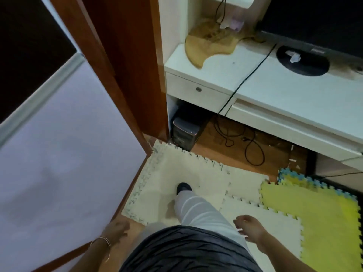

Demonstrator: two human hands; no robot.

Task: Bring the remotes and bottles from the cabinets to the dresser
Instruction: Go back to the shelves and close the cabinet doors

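Foam floor mats [196, 173] overlap loosely beside right grip [249, 228] | left grip [115, 230] and right: fingers loose, holding nothing | remotes, bottles: none in view | risk: foot [183, 188] catches raised seam, stumble.

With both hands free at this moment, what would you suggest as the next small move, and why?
Probably a step toward the white unit, then a look in its small drawer. The left hand and right hand hold nothing, and no remote or bottle shows in view, so searching seems to come before any pickup.
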